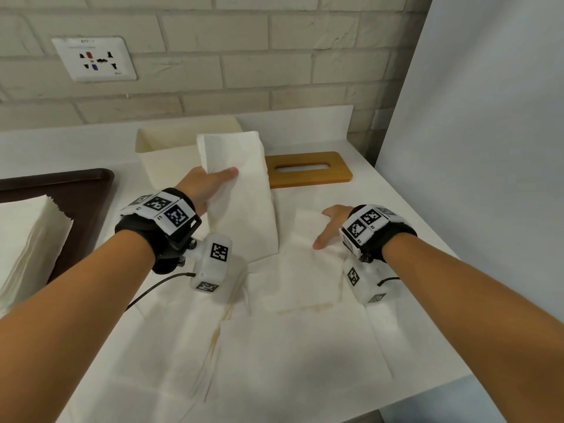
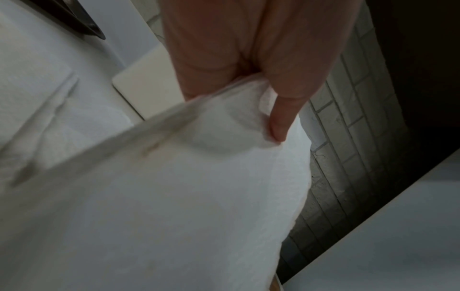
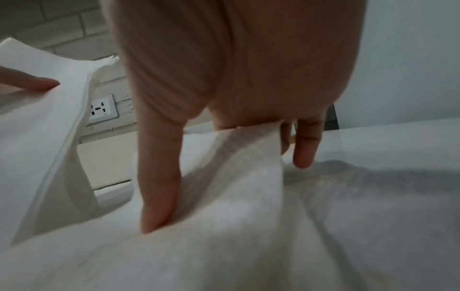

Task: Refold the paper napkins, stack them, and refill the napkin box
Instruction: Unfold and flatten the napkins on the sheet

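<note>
My left hand [image 1: 221,178] holds a folded white napkin [image 1: 244,209] lifted off the counter, its lower end hanging down to the paper below. In the left wrist view the thumb [image 2: 280,126] pinches the napkin [image 2: 174,196] against the fingers behind it. My right hand [image 1: 328,227] lies palm down on the unfolded napkins [image 1: 290,346] spread over the counter. In the right wrist view its straight thumb [image 3: 159,196] presses the paper [image 3: 248,216], which bunches up under the palm. The open cream napkin box [image 1: 158,148] stands behind the lifted napkin. Its wooden slotted lid [image 1: 341,174] lies to the right.
A dark tray [image 1: 91,184] at the left carries a tall stack of folded napkins [image 1: 27,245]. A brown stain [image 1: 213,340] marks the spread paper. A brick wall with a socket [image 1: 94,58] is behind, a white panel [image 1: 488,148] at the right, and the counter edge [image 1: 427,389] is near.
</note>
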A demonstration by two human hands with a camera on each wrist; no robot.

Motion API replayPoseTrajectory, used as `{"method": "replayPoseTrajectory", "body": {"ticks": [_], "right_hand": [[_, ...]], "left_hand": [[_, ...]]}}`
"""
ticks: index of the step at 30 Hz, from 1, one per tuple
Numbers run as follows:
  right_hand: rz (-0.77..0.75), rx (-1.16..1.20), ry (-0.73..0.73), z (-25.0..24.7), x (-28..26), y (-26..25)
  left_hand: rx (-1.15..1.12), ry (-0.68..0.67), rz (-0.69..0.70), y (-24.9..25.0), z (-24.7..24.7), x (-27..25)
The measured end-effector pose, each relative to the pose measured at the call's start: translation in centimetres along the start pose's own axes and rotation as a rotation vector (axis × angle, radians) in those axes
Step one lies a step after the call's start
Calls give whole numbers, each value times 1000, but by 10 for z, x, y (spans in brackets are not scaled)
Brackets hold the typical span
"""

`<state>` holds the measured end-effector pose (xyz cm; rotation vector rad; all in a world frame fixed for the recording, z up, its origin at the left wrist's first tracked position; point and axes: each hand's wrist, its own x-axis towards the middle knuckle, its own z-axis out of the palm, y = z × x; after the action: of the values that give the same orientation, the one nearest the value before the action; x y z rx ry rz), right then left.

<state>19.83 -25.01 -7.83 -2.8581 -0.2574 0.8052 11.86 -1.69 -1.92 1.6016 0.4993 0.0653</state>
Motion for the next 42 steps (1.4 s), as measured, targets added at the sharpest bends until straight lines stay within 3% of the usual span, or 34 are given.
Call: {"method": "replayPoseTrajectory", "body": {"ticks": [6,13,17,21,26,31,34,38,42], "right_hand": [[6,126,-4,-6,-18,-7],[26,-45,27,-3,-6,-3],[23,51,4,-8,-15,-4],[-164,339,-26,-26,-30,-9],[-396,476,128,-65,-63,-23],[-621,581,251,-109,-101,-55],[-659,533,327,-120,-104,-70],[-618,468,424,-117,-92,-80],[-615,516,467,-114,-85,-81]], "left_hand": [[-4,-38,0,1,-3,2],[15,-92,-15,-1,-3,4],[-27,-107,9,3,-3,4],[-111,-69,56,7,-5,6],[-37,-57,85,20,-1,8],[92,-215,114,32,15,2],[114,-373,131,38,25,-3],[-49,-511,128,44,34,-10],[-240,-548,94,46,32,-14]]}}
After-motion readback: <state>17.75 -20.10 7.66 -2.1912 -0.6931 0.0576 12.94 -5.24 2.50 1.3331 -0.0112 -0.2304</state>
